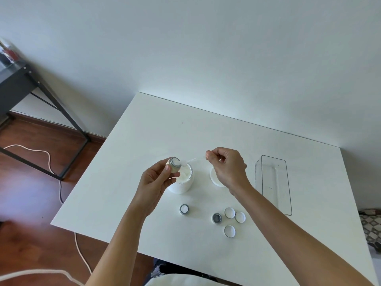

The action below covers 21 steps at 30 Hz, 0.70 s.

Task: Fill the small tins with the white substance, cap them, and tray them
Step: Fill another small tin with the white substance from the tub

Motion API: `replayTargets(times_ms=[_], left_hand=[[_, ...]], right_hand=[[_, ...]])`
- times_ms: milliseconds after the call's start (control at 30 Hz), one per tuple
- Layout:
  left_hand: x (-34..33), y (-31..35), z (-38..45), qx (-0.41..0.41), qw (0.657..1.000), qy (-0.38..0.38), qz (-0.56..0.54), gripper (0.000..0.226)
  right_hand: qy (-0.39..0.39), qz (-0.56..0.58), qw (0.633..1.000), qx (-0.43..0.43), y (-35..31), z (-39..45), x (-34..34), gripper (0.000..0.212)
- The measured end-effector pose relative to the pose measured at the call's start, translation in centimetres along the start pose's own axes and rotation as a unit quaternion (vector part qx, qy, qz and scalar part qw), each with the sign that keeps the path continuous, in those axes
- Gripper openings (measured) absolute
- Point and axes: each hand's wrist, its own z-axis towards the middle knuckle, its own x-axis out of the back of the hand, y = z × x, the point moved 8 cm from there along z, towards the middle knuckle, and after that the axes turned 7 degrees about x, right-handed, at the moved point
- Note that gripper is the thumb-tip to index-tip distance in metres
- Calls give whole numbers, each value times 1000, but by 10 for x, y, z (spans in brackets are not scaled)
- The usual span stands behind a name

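Above the white jar (182, 181) at table centre, the left hand (154, 180) pinches a small tin (175, 164), tilted toward three o'clock. At two o'clock of it, the right hand (226, 166) pinches a thin clear spatula (193, 160), tip touching the tin's mouth. Another filled tin (184, 209), an empty tin (217, 218) and three caps (229, 213) lie at six o'clock; the clear tray (274, 182) sits at three.

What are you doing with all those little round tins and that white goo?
A person is filling small tins. The left hand holds one tin over the big white jar, and the right hand pinches a thin clear spatula that spreads white stuff into it. On the table, one tin looks filled, another looks empty, and three lids lie loose. The clear tray holds nothing yet.
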Motion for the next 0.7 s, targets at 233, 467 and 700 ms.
replayTargets(times_ms=[233,467,700], left_hand=[[0,5,-1,-36,999,8,36,38],[1,8,3,-73,995,35,63,32],[5,5,5,-69,995,44,51,34]], right_hand=[[-3,4,1000,-10,1,-2,-4,26],[-18,3,1000,-20,3,-5,-9,27],[-39,197,974,-107,13,-5,-17,28]])
